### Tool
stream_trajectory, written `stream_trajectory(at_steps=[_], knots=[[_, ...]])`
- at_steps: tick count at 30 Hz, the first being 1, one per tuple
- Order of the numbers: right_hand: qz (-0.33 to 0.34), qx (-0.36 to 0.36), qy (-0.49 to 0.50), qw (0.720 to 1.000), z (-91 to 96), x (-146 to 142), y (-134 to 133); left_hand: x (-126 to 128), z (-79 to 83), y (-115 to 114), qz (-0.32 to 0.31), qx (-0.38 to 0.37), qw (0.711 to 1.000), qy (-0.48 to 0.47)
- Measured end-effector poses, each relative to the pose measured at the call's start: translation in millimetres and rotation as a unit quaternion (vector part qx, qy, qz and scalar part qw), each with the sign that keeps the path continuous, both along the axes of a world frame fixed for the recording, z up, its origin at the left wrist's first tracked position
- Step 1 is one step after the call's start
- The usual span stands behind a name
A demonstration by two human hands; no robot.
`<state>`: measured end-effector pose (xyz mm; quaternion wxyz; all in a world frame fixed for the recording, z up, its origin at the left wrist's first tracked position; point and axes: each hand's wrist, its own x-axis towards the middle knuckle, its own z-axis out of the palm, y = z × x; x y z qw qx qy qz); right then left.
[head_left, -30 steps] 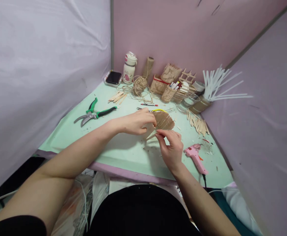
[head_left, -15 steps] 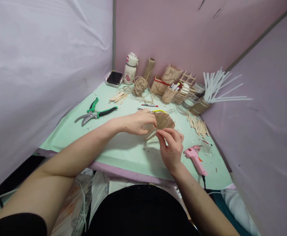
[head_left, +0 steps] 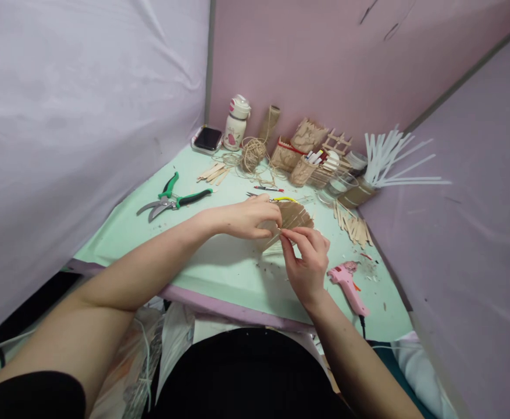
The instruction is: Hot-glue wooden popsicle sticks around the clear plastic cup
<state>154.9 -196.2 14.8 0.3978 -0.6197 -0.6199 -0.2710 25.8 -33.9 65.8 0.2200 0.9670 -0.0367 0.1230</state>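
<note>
A brown piece made of craft sticks laid side by side has a scalloped edge. My left hand reaches over its left side, fingers curled and closed on it. At the near edge of the piece, the thumb and forefinger of my right hand are pinched together. What lies between those fingertips is too small to make out. Just behind the piece, cutters with yellow handles lie partly covered by my left hand.
Green-handled pruning shears lie at left, a pink glue gun at right. Loose craft sticks lie near white glue sticks. Behind stand a bottle, a twine ball, a pen cup and a phone.
The view has shifted slightly, so everything sits a little farther right. My right fingertips have moved slightly closer to my left hand at the edge of the craft-stick piece.
</note>
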Motion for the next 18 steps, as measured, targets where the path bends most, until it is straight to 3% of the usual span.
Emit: stream_trajectory(at_steps=[18], knots=[[-0.002,-0.031,-0.014,0.999,0.2,1.9,1.4,5.4,2.6,-2.9,0.023,0.014,1.0,0.011]])
